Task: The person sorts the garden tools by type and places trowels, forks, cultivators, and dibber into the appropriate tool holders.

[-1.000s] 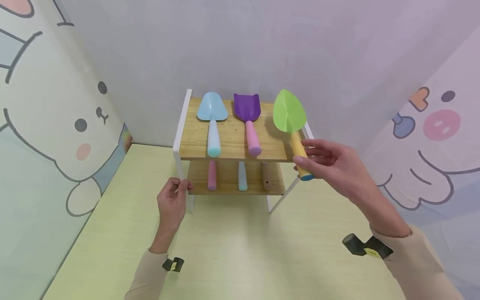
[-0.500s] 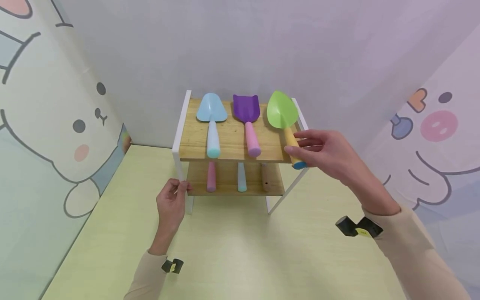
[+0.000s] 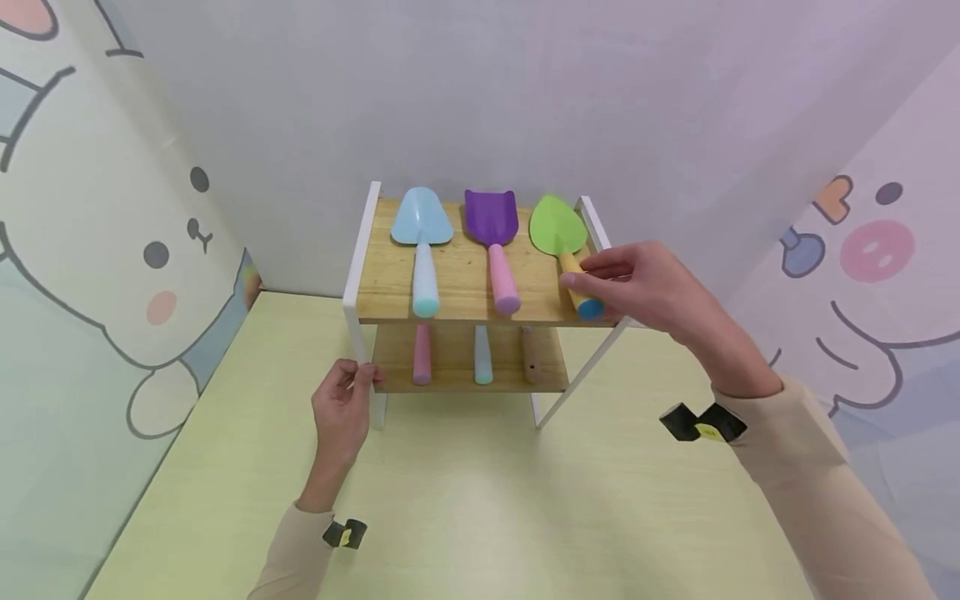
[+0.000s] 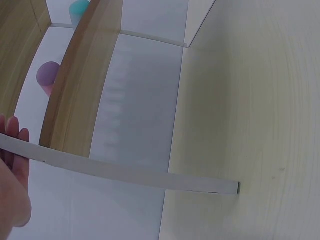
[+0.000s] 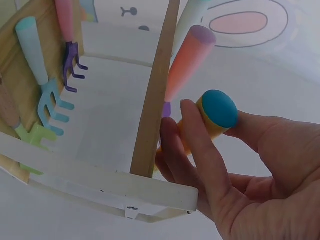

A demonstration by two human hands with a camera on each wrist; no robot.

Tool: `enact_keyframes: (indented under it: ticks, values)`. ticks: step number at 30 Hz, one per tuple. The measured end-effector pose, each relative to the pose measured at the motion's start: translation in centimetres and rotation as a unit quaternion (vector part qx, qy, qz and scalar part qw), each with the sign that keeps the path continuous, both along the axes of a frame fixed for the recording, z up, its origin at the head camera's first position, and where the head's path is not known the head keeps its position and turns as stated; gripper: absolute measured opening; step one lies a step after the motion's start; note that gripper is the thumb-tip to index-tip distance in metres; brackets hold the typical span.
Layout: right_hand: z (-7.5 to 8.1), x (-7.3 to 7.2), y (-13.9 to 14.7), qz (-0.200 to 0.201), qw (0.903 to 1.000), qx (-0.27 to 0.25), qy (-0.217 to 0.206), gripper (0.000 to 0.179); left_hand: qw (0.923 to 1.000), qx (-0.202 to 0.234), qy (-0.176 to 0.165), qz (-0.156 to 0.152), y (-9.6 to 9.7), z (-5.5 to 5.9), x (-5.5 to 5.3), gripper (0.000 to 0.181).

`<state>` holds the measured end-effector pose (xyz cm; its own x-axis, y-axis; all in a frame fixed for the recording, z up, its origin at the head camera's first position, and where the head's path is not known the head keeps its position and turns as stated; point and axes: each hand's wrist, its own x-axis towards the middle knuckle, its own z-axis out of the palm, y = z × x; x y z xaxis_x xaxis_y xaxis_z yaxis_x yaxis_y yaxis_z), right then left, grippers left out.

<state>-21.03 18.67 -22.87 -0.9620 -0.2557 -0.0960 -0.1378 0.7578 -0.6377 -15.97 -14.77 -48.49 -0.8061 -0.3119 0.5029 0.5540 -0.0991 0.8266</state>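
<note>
My right hand (image 3: 637, 283) holds the yellow handle of a green garden trowel (image 3: 557, 227) between thumb and fingers. The trowel lies at the right of the wooden top shelf (image 3: 457, 287), and its blue handle end (image 5: 220, 109) faces the right wrist camera. At the lower left my left hand (image 3: 343, 412) grips the rack's white front leg (image 4: 125, 172), with fingers behind it. A purple scoop (image 3: 491, 218) with a pink handle lies mid-shelf. Left of it is a light blue trowel (image 3: 422, 218).
On the lower shelf (image 3: 450, 379) lie a purple hand fork (image 5: 72, 62) with a pink handle, a light blue fork (image 5: 49, 102) and a green one (image 5: 37, 137) with a brown handle. A pale wall (image 3: 480, 92) stands close behind the rack.
My right hand has brought the green trowel left and down onto the top shelf, its handle end now over the shelf's front edge. The left hand has stayed on the leg.
</note>
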Motion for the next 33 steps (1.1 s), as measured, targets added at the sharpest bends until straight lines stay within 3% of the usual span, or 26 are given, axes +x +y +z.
enact_keyframes:
  ticks: [5,13,21,33]
  values:
    - [0.0,0.0,-0.3,0.009,0.9997,0.01,0.018,0.052,0.9999,0.006,0.009,-0.004,0.1,-0.1,0.0,0.016]
    - [-0.4,0.1,-0.8,0.021,0.9947,0.045,0.09,0.04,1.0,0.002,0.002,-0.005,0.1,0.0,0.1,0.017]
    - [-0.5,0.5,-0.7,0.004,0.9974,0.0,0.071,0.04,0.9999,0.006,0.009,-0.007,0.0,0.0,0.2,0.016]
    - [-0.6,1.6,0.1,0.005,0.9947,-0.032,0.098,0.039,1.0,-0.002,-0.002,0.002,0.1,0.3,0.4,0.017]
